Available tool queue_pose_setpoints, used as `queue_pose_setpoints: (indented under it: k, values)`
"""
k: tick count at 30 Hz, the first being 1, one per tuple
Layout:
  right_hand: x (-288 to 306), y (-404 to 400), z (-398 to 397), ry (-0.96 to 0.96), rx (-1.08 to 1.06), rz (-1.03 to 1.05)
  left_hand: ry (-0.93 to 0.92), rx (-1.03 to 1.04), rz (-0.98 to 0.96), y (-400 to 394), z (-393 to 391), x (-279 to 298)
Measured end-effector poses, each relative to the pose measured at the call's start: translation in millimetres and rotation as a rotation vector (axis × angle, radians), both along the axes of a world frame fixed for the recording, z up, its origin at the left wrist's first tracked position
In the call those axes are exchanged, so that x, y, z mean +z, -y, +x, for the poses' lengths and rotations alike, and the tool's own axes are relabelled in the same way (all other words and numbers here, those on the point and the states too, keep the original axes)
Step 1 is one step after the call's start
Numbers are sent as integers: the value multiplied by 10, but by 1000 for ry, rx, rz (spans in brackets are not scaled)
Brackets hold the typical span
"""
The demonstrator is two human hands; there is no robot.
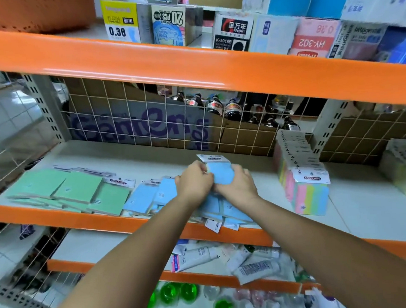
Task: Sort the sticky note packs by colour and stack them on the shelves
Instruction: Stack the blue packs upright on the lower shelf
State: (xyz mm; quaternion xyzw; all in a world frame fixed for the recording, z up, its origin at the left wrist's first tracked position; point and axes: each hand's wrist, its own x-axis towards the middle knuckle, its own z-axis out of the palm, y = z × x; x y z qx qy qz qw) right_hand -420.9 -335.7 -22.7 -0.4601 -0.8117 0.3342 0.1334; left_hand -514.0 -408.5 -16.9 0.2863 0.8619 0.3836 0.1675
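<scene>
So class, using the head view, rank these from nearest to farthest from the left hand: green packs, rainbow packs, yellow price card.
1. Green packs: same shelf, left of the left hand.
2. Rainbow packs: same shelf, far right.
3. Yellow price card: upper shelf, top left.

bright, even light; blurred edges

Both hands are on one blue sticky note pack over the middle shelf: left hand and right hand gripping it together. Green packs lie left, more blue packs beside them, rainbow packs standing right.
</scene>
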Motion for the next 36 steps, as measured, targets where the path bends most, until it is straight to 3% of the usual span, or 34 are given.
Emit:
queue_pose_setpoints:
  k: [6, 13, 17, 23, 31, 36]
  values:
    - [-39, -159, -82, -276, -107, -162, 183, 99, 162, -129, -183, 0]
    - [21, -316, -337, -197, -77, -302, 134, 95, 196, -321, -471, 8]
    - [55, -404, -490, -192, 1, -335, 202, 55, 204, -446, -710, 23]
    - [-69, -572, -828, -134, 45, -325, 334, -127, 79, -647, -970, -115]
    - [-308, -694, -1175, -202, -51, -370, 293, -254, -62, -762, -1264, -382]
    - [-453, -723, -1227, 16, 35, -306, 242, -289, -190, -784, -1370, -457]
